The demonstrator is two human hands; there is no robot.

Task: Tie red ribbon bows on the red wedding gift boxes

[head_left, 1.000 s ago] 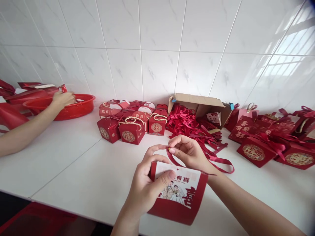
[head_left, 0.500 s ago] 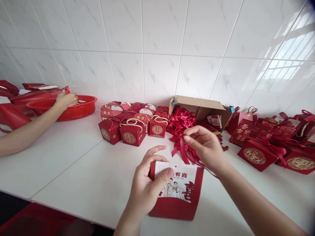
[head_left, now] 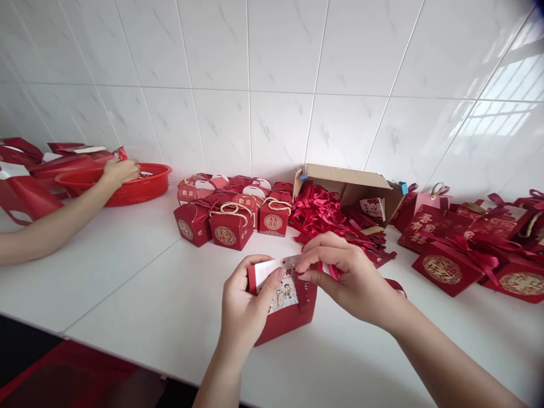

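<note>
The left hand [head_left: 246, 303] holds a folded red paper packet [head_left: 284, 328] by its left side, thumb across the front, fingers behind. The packet is in the near middle, slightly tilted; its smooth red card carries a white front panel [head_left: 283, 297] printed with a couple. The right hand [head_left: 348, 280] is narrow, thumb and fingertips drawn together at the packet's upper right edge; what they pinch, I cannot tell. A thin ribbon loop [head_left: 397, 288] shows beside the right wrist.

Beyond, a brown cardboard carton [head_left: 346, 174] opens toward the near side. Glossy satin ribbons [head_left: 317, 207] spill from it in a tangled heap, and printed cards [head_left: 373, 208] stand inside at the right. Left of it cluster boxy red cartons [head_left: 232, 235], some with twisted cord handles and gold medallions. At the right, slant-sided boxes [head_left: 444, 269] wear ribbon bows.

At far left, a co-worker's hand [head_left: 121, 170] is over an oval red plastic basin [head_left: 138, 194] whose contents are mostly hidden; shiny red bags [head_left: 34, 192] lie beside it.

The smooth white table [head_left: 140, 323] has a seam running to its near edge, with open room left of the left hand. Glossy tiles [head_left: 276, 51] rise behind.
</note>
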